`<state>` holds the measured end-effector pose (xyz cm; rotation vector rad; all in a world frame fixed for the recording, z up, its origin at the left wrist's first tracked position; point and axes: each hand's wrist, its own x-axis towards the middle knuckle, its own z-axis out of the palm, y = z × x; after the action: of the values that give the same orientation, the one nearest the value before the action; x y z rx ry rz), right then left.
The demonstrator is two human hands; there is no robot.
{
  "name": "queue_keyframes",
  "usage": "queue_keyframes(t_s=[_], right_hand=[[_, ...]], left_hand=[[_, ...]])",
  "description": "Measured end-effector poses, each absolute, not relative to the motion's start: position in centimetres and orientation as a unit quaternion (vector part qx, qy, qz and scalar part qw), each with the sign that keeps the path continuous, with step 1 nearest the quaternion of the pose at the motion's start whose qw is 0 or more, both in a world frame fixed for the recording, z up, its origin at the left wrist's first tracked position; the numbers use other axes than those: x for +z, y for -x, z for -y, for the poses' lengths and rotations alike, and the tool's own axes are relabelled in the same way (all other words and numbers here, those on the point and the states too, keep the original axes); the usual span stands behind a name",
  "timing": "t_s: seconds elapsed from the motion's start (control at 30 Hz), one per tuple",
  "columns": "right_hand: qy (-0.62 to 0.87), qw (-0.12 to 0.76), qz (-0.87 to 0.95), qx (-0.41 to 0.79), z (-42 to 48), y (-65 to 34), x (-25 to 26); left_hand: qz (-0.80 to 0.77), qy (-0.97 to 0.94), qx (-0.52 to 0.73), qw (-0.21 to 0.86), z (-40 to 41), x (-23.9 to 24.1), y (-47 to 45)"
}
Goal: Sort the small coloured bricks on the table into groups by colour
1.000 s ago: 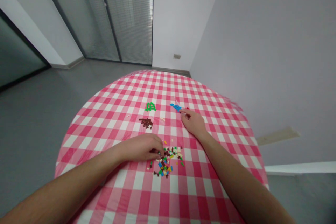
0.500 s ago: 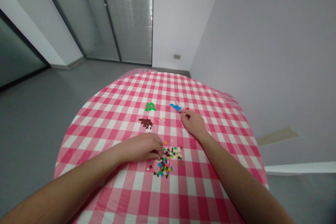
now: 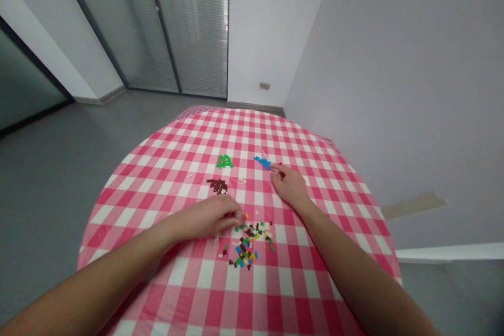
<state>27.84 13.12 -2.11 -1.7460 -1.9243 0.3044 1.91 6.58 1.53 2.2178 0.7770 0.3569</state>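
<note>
My left hand (image 3: 218, 214) is closed just above the left edge of a mixed heap of small toy bricks (image 3: 249, 241) in brown, green, blue, yellow and white. Its thumb and fingertips meet, and what they pinch, if anything, is too small to make out. My right hand (image 3: 290, 184) rests farther out, fingers curled, its fingertips at the near right end of a group of blue bricks (image 3: 262, 162). Whether it grips a brick cannot be made out. Beyond my left hand lie a pile of brown bricks (image 3: 218, 185) and a group of green bricks (image 3: 224, 161).
A pink-and-white checked cloth (image 3: 165, 283) covers the round table. A few cream bricks (image 3: 242, 180) lie between the brown and blue groups. A tiny red piece (image 3: 280, 164) shows beside my right fingers. Past the table stand a wall and glass partitions (image 3: 192, 26).
My left hand has lifted slightly and drawn back from the mixed heap, its fingertips moving up and left. My right hand stays by the blue bricks.
</note>
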Motion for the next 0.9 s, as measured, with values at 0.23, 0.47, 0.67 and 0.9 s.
queue_keyframes(t_s=[0.23,0.47,0.67,0.9], right_hand=[[0.56,0.301,0.758,0.144,-11.9,-26.7,-1.1],[0.419,0.35,0.818,0.181,-8.4,-23.6,0.3],[0.393,0.365,0.825,0.178,-7.3,-22.7,0.5],[0.334,0.394,0.827,0.221,-7.5,-23.0,0.5]], left_hand=[[-0.432,-0.688,0.312,0.493,-7.1,0.6,-2.6],[-0.418,-0.584,0.405,0.565,-7.3,0.7,-2.8],[-0.392,-0.563,0.413,0.599,-7.1,0.3,-3.4],[-0.413,-0.583,0.409,0.568,-7.1,-0.1,-3.2]])
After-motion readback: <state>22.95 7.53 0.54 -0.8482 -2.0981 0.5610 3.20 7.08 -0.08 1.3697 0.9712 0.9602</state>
